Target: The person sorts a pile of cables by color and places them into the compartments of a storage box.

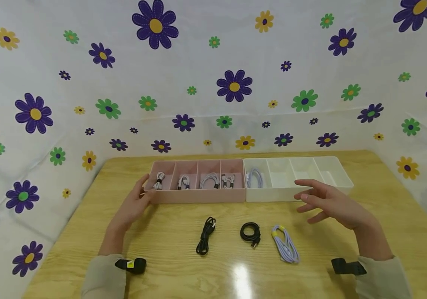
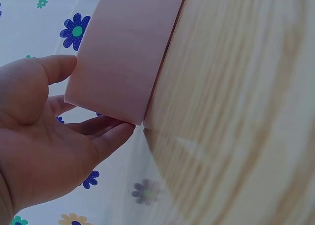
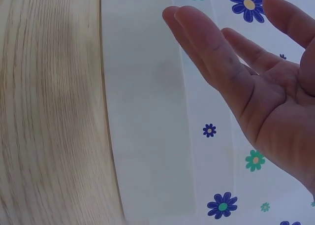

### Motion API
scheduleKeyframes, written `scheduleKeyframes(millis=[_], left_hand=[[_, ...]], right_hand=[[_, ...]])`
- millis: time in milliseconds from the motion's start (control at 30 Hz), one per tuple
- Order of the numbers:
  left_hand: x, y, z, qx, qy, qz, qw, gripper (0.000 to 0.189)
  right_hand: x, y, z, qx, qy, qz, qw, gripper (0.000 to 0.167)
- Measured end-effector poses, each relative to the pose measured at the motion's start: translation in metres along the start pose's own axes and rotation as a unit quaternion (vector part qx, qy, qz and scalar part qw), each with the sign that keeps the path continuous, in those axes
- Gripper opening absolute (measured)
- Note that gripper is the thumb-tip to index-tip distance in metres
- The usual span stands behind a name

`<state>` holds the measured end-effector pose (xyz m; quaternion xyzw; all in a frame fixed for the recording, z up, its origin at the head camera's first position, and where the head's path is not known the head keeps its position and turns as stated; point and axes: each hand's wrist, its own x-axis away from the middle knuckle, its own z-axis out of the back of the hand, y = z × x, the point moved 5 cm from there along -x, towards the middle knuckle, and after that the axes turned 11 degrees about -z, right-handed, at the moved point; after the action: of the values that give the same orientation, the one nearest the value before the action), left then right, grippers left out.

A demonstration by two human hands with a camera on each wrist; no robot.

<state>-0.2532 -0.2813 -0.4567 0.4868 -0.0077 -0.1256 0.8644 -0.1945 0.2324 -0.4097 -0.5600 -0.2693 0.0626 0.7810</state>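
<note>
Fingers apart, my left hand [image 1: 132,207] touches the left end of the pink box [image 1: 198,196], perhaps to steady it beside the white box [image 1: 273,195], my right hand [image 1: 334,204] hanging spread and empty, while three cables [image 1: 206,236] lie near, bundled probably against tangling.

white flowered cloth [image 1: 191,62] hangs behind a wooden table [image 1: 164,253] showing bright glare [image 1: 242,280].

Whether a home, an office or a studio is shown cannot be told, since all beyond the wood-grained bench [image 1: 161,270] is hidden by white sheeting [image 1: 194,62] printed with purple, green and yellow flowers [image 1: 234,87]. Booth-like, the bench is enclosed at the back and both sides, softly lit.
</note>
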Motion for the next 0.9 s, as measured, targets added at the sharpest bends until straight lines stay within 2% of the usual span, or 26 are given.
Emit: scheduleKeyframes(millis=[200, 467, 900], left_hand=[[-0.001, 0.000, 0.001, -0.002, -0.005, 0.001, 1.0000, 0.071], [0.001, 0.005, 0.001, -0.007, -0.004, -0.001, 1.0000, 0.071], [0.002, 0.008, -0.001, 0.013, -0.007, -0.002, 0.9999, 0.070]], right_hand=[[0.004, 0.001, -0.001, 0.030, -0.002, -0.008, 0.9995, 0.062], [0.010, 0.005, -0.002, 0.103, 0.004, -0.061, 0.9928, 0.066], [0.009, 0.012, -0.006, 0.130, -0.015, -0.078, 0.9882, 0.066]])
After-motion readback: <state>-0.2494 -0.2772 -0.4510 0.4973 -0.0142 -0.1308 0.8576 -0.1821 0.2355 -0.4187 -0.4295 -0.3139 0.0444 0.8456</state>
